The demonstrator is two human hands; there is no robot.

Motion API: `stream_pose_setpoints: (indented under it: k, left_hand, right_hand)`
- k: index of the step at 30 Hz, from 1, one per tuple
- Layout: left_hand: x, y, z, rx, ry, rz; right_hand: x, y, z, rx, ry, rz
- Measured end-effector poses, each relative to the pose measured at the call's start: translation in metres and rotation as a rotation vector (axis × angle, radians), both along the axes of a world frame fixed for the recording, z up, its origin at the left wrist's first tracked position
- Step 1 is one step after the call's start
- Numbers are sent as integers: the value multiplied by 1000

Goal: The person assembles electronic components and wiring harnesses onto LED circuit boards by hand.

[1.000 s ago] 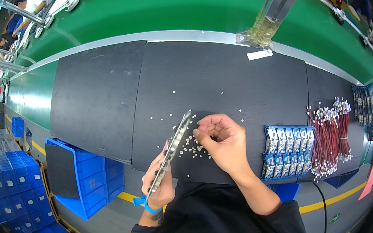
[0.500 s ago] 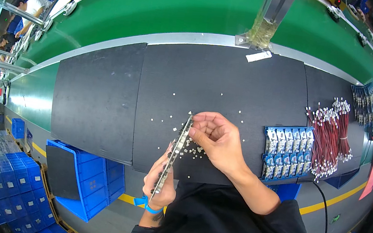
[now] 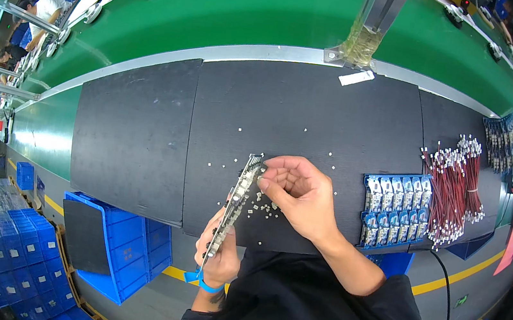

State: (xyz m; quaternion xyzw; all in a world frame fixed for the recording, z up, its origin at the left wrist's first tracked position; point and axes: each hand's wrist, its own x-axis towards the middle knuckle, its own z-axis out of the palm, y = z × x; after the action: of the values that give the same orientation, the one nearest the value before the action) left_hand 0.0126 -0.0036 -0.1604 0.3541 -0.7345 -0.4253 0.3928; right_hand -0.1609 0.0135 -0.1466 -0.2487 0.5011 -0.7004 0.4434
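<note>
A narrow circuit board panel, packed with small parts, stands tilted nearly on edge over the mat. My left hand is closed round its lower end; a blue band circles that wrist. At the upper end of the panel is my right hand, thumb and forefinger brought together close to the board's edge. Whatever lies between those fingertips is too small to make out. Beneath the hands, small white pieces lie in a loose cluster, with several more scattered around on the black mat.
To the right lie blue board panels and bundles of red wires with white connectors. More boards sit far right. A metal post rises by the green conveyor. Blue crates stand lower left; another person is far left.
The panel has turned slightly in my left hand, showing more of its part-covered face. My right hand has barely moved. Round white items on the conveyor have shifted left.
</note>
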Motion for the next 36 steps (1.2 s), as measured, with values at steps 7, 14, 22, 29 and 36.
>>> stream_pose_setpoints:
  k: [7, 14, 22, 29, 36]
  left_hand:
    - [-4, 1, 6, -57, -21, -59]
    - [2, 1, -3, -9, -14, -44]
    - [-1, -1, 0, -23, -4, -47]
    - [-8, -5, 5, -122, 23, -102]
    - [-11, -4, 4, -172, -29, 16]
  right_hand:
    - [1, -4, 14, -33, -189, -12]
    - [0, -3, 11, -13, -140, 16]
    - [-3, -5, 9, -8, -133, 22]
    - [1, -4, 25, -82, -237, 3]
    - [-2, -3, 21, -83, -217, 15]
